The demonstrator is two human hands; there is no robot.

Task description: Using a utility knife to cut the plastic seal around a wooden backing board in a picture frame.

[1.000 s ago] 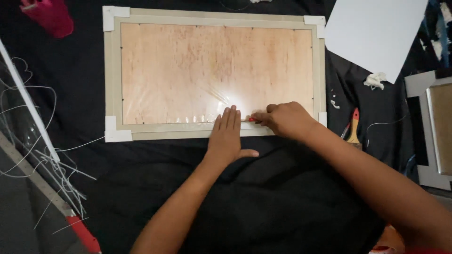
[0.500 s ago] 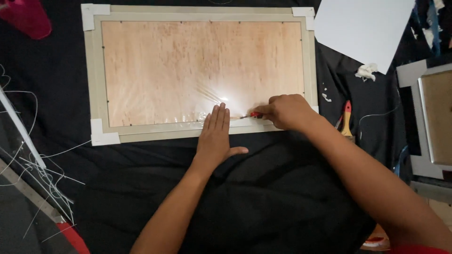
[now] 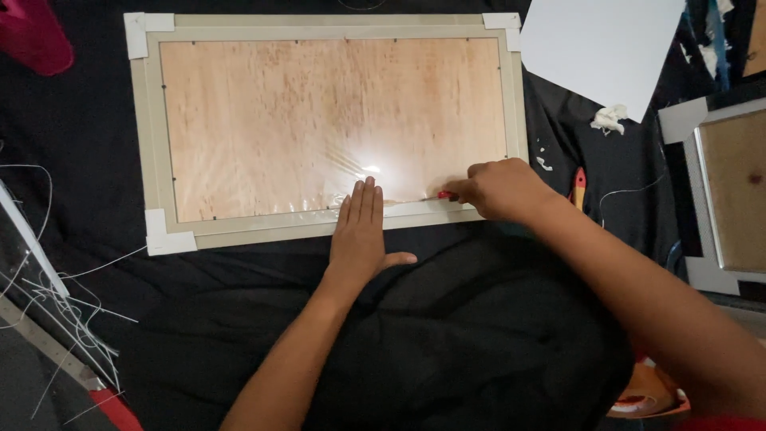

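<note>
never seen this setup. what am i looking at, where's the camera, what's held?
No machine here: a person's two bare hands, filmed by one camera worn on the head, looking down. On a black cloth lies a picture frame face down, with a wooden backing board and white corner guards. The left hand presses flat on the frame's near edge. The right hand has its grip closed on a small red-handled tool at that edge. A white sheet and a second frame lie to the right.
</note>
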